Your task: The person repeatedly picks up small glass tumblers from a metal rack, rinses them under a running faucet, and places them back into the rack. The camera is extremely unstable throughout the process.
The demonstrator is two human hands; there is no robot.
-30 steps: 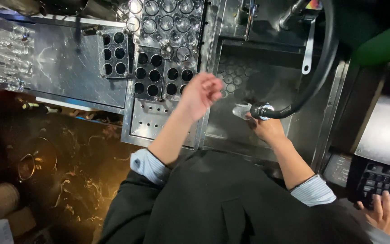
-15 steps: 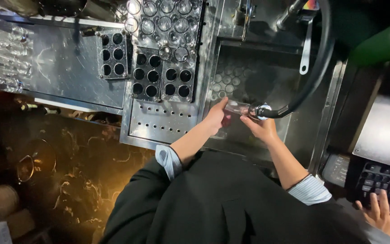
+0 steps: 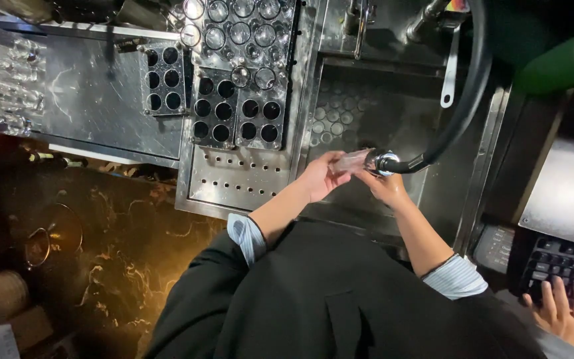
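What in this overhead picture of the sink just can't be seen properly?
- Head view: the small clear glass in the left hand is blurred; its contents can't be told.
- The right hand at the hose nozzle: its grip is hidden.
- Another person's hand on the keyboard is cut off by the edge.

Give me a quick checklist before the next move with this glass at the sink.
1. Left hand grips the small clear glass: ok.
2. Right hand holds the spray nozzle at the glass mouth: ok.
3. Glass is over the sink, not the perforated drainboard: ok.
4. Water flowing: cannot tell.
5. Free slot in the black glass rack: ok, several open holes.
6. Black hose runs free: ok.
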